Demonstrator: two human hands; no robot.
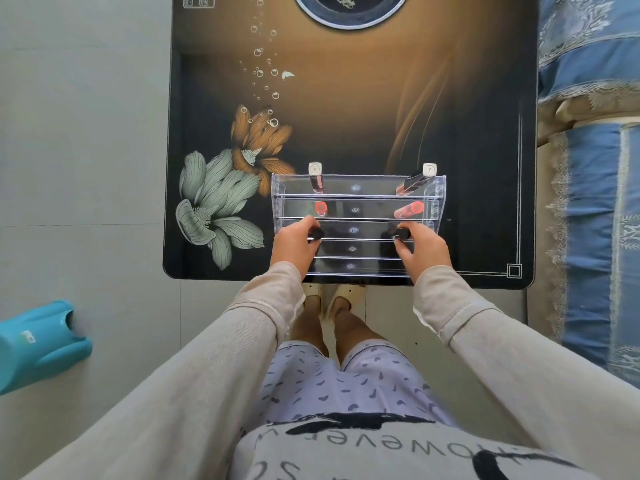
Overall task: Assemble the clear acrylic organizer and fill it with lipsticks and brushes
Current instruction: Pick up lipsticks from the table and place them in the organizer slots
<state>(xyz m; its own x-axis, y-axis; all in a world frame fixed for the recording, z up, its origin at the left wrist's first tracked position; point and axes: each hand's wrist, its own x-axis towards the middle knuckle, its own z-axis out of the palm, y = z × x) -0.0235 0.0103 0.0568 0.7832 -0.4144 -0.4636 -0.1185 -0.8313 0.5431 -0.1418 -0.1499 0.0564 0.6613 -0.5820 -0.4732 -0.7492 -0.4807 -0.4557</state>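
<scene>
The organizer [367,216] sits at the near edge of the counter [346,116]. The left hand [294,242] pinches the left lipstick [316,233], black, in its third row — the right hand [424,245] pinches the right lipstick [401,233], black, at that row's other end.

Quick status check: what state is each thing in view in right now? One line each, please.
Organizer: assembled, at the near edge of the table; front two rows look empty.
Back left lipstick: in back row, upright.
Back right lipstick: in back row, leaning.
Second-row left lipstick: in row, upright.
Second-row right lipstick: in row, leaning.
Left hand: pinches left black tube at third row.
Right hand: pinches right black tube at third row.
</scene>
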